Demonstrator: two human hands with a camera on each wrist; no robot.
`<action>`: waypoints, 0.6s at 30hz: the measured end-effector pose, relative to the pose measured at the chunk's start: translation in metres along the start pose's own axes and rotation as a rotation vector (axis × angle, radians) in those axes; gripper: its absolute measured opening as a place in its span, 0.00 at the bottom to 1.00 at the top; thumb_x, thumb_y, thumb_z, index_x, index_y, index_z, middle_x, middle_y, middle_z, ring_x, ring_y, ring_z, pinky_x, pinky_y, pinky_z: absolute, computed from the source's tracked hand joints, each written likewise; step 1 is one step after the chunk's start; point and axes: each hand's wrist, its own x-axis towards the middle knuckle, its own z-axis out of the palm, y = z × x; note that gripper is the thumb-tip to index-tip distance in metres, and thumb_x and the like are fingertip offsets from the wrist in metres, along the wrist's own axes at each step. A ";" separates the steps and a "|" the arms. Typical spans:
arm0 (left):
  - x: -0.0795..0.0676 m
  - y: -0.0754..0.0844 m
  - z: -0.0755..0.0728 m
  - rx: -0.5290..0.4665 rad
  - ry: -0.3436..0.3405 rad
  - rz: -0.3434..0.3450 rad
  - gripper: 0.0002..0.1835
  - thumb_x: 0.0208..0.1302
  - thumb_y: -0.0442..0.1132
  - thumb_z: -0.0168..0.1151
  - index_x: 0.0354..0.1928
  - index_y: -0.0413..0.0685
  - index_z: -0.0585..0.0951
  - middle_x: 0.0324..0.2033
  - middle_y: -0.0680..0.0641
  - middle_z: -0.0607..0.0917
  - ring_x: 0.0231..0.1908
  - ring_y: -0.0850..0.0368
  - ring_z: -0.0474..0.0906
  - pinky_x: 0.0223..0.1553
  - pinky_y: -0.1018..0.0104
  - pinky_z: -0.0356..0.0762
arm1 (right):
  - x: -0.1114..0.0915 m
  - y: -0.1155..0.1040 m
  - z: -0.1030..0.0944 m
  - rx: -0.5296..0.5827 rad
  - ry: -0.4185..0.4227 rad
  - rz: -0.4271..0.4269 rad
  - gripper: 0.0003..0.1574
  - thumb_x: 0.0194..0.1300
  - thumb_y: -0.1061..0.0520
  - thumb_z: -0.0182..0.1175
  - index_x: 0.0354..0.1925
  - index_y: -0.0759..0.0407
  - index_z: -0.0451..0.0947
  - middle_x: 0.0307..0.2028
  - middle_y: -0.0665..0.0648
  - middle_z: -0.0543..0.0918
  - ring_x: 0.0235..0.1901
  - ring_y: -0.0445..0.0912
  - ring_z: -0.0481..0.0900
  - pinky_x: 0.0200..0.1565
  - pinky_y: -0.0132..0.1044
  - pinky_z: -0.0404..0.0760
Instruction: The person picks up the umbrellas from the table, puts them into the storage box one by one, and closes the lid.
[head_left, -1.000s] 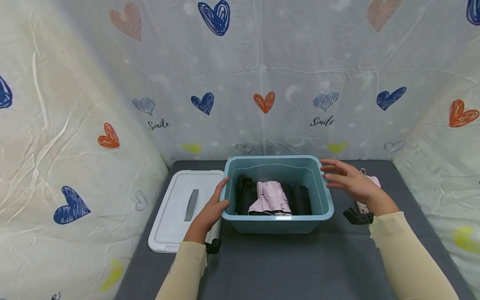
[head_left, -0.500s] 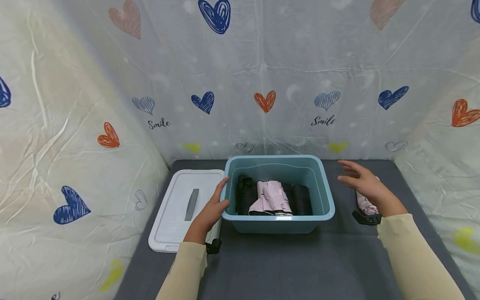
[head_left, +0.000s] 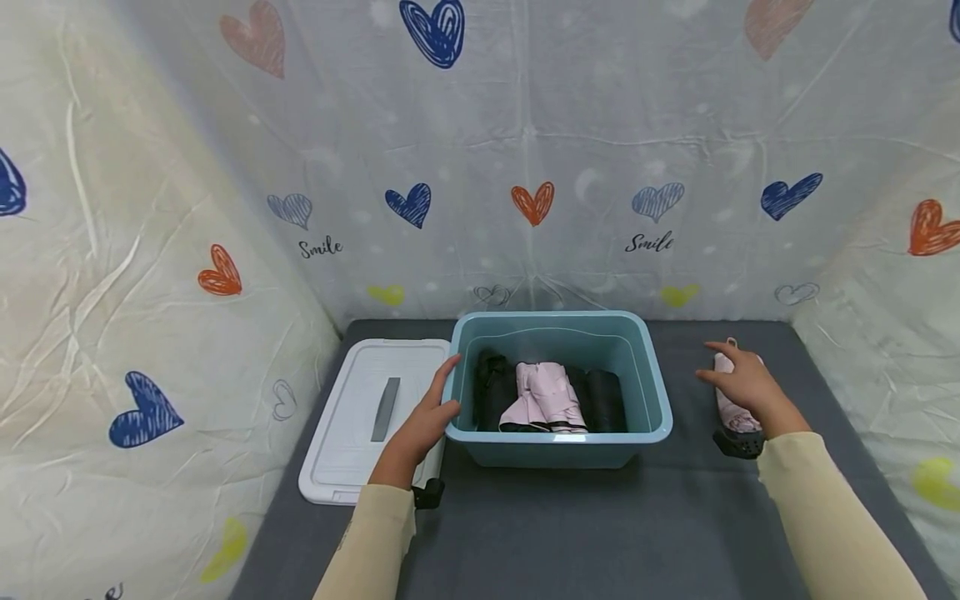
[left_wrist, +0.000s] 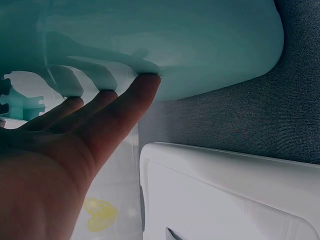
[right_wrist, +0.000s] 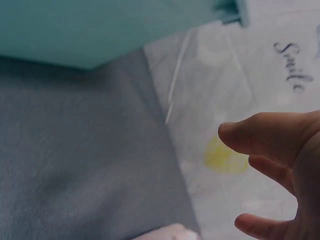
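Observation:
A blue-green plastic bin (head_left: 547,455) stands at the middle of the table. In it lie a folded pink cloth bundle (head_left: 546,396) with a black edge and dark rolled bundles (head_left: 604,402) on both sides. My left hand (head_left: 417,427) rests on the bin's left side; in the left wrist view its straight fingertips touch the wall. Right of the bin, my right hand (head_left: 752,390) hovers over a slim pink patterned bundle (head_left: 731,414) with a small loop, partly covering it. The right wrist view shows thumb and fingers (right_wrist: 272,132) spread, with nothing between them.
A white lid (head_left: 337,442) with a grey handle lies flat left of the bin, close beside it. Dark grey cloth (head_left: 570,533) covers the table. Heart-printed curtains (head_left: 465,258) stand at the back and both sides.
My right hand has left the bin's right rim, moved right, and come over the slim pink bundle. The left hand has stayed at the bin's left side.

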 end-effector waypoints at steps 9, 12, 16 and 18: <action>0.008 -0.019 0.001 -0.002 0.036 0.023 0.41 0.63 0.37 0.44 0.72 0.84 0.46 0.76 0.50 0.45 0.69 0.42 0.53 0.56 0.42 0.64 | 0.006 0.029 0.008 -0.140 0.056 -0.012 0.43 0.66 0.47 0.55 0.71 0.67 0.56 0.67 0.83 0.51 0.65 0.79 0.47 0.59 0.74 0.54; 0.009 -0.020 0.002 0.004 0.046 0.023 0.41 0.63 0.37 0.44 0.71 0.86 0.46 0.76 0.51 0.46 0.68 0.42 0.54 0.56 0.42 0.65 | 0.007 0.037 0.010 -0.147 0.049 0.008 0.43 0.65 0.47 0.54 0.71 0.66 0.55 0.67 0.84 0.50 0.65 0.80 0.46 0.58 0.75 0.53; 0.008 -0.020 0.002 0.009 0.052 0.021 0.41 0.63 0.37 0.44 0.71 0.88 0.46 0.76 0.52 0.46 0.68 0.42 0.55 0.55 0.44 0.65 | 0.009 0.046 0.011 -0.127 0.004 0.052 0.44 0.65 0.48 0.52 0.71 0.67 0.53 0.67 0.85 0.47 0.65 0.80 0.43 0.59 0.74 0.51; 0.008 -0.020 0.002 0.008 0.051 0.024 0.41 0.63 0.37 0.44 0.71 0.87 0.46 0.76 0.52 0.46 0.68 0.42 0.54 0.55 0.44 0.65 | 0.011 0.050 0.012 -0.133 -0.009 0.071 0.44 0.65 0.48 0.52 0.71 0.68 0.52 0.67 0.86 0.47 0.65 0.80 0.43 0.60 0.74 0.52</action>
